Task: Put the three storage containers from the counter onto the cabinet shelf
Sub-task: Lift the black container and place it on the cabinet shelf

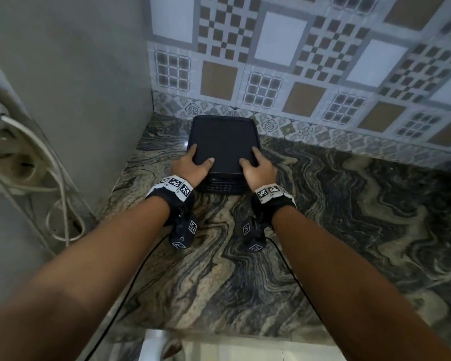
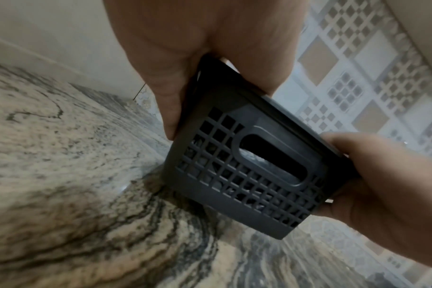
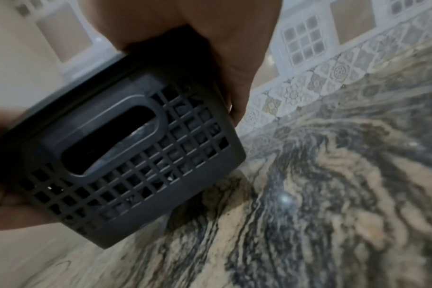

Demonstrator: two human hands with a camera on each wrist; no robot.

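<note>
One dark grey storage container [image 1: 223,144] with a flat lid stands near the back left corner of the marbled counter [image 1: 349,217]. Its sides are a lattice with a handle slot [image 2: 271,157], also clear in the right wrist view [image 3: 111,140]. My left hand [image 1: 193,165] grips its near left corner, thumb on the lid, fingers down the side [image 2: 170,109]. My right hand [image 1: 258,168] grips the near right corner the same way [image 3: 234,87]. I cannot tell whether the container rests on the counter or hangs just above it. No other container is in view.
A patterned tiled wall [image 1: 297,61] rises right behind the container. A plain grey wall [image 1: 76,87] closes the left side. White cables [image 1: 55,178] and a socket hang at the far left. The counter's front edge [image 1: 219,332] lies below my forearms.
</note>
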